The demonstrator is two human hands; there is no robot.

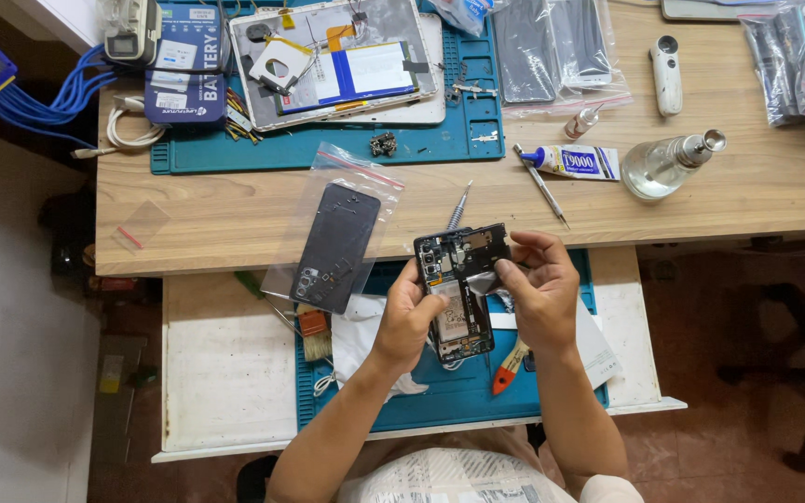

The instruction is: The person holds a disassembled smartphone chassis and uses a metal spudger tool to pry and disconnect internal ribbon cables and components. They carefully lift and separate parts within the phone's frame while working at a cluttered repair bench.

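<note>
Both my grips clamp the opened phone (458, 289): left hand (409, 312) on its edge, right hand (538, 289) pinching its top, above the blue mat (458, 396).

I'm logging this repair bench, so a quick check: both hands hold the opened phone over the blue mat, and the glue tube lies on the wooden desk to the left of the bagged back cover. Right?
Not quite. In the head view the glue tube lies to the right of the bagged back cover, not the left. The rest stands: left hand and right hand hold the opened phone over the blue mat, and the tube is on the wooden desk.
</note>
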